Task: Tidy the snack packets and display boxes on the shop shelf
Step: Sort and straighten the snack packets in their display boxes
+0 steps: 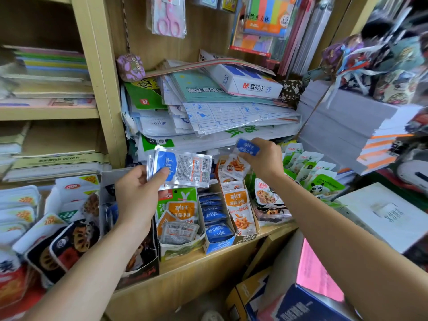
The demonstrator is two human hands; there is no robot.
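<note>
Two packets [183,169] [247,147] pinched, left hand [136,195], right hand [264,158] (M&G box [245,82] behind).

"M&G 晨光" and "70" on the white-and-blue paper box [252,85], "劲仔" on the silver-and-blue packet [185,169] and the small blue packet [248,146], "劲仔 深海小鱼" on the upright orange packet [239,212], "20%" in orange on the white packets [76,188] at far left.

Blue-and-silver snack packets [179,169] above display boxes [217,242]
</note>
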